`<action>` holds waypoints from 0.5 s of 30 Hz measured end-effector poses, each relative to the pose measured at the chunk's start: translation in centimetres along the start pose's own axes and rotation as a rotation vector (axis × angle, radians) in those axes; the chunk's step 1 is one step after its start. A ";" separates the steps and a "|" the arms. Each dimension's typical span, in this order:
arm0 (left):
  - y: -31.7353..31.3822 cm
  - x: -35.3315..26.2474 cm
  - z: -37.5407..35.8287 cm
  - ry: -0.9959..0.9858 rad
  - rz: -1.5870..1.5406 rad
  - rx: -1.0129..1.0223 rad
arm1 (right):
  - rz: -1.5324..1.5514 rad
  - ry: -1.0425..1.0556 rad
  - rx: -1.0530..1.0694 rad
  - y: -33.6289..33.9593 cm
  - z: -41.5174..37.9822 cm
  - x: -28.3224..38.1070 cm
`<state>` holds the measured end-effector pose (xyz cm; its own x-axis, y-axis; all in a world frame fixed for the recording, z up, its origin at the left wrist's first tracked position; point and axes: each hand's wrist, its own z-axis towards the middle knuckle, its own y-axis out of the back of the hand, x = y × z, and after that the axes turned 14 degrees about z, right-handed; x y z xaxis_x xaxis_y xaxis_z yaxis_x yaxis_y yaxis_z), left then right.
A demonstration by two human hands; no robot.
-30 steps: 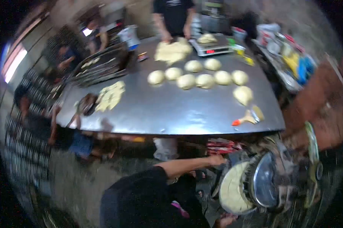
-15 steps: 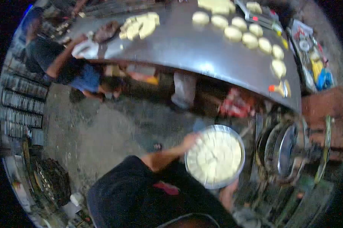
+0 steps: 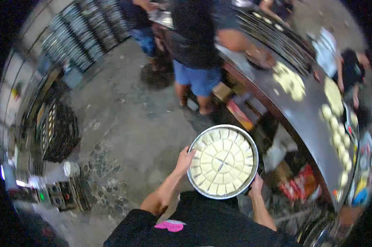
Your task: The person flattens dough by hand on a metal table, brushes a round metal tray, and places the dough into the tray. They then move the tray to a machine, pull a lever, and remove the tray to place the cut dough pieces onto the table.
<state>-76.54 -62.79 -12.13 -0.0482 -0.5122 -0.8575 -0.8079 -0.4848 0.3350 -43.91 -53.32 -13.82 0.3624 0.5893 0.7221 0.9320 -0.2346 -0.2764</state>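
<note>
A round metal pan (image 3: pixel 255 154) is held level in front of my body. Pale dough (image 3: pixel 223 161) fills it, cut into rings of small wedges and blocks around its centre. My left hand (image 3: pixel 186 160) grips the pan's left rim, thumb on top. On the lower right side, my right hand (image 3: pixel 256 185) holds the rim; its fingers are partly hidden beneath the pan.
A long metal table (image 3: pixel 295 111) curves along the right, bearing flattened dough (image 3: pixel 291 81) and a row of dough balls (image 3: pixel 337 138). A person in blue shorts (image 3: pixel 197 78) stands at its far end. Stacked racks (image 3: pixel 56 129) stand left of the concrete floor (image 3: pixel 128 119).
My view has swung left, so the table has shifted to the right side and more floor shows. The pan stays in both hands and appears sharper.
</note>
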 end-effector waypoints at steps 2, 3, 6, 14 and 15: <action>8.4 0.3 3.1 0.005 -0.097 -0.114 | -0.086 -0.047 0.130 -9.3 2.9 -1.9; 11.7 0.4 3.9 0.104 -0.208 -0.195 | 0.004 -0.162 0.202 -13.7 2.0 -2.5; 17.6 3.2 7.9 0.185 -0.475 -0.322 | 0.114 -0.354 0.385 -23.9 4.2 -1.8; 33.9 4.4 19.1 0.085 -0.895 -0.634 | 0.105 -0.763 1.117 -62.3 0.8 0.3; 36.9 2.4 20.4 -0.009 -0.835 -0.639 | 0.003 -0.770 1.186 -67.6 -0.5 0.3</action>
<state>-118.45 -67.48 -9.81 0.3750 0.1608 -0.9130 -0.1262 -0.9668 -0.2221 -106.84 -37.64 5.36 -0.0816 0.9488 0.3051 0.2436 0.3158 -0.9170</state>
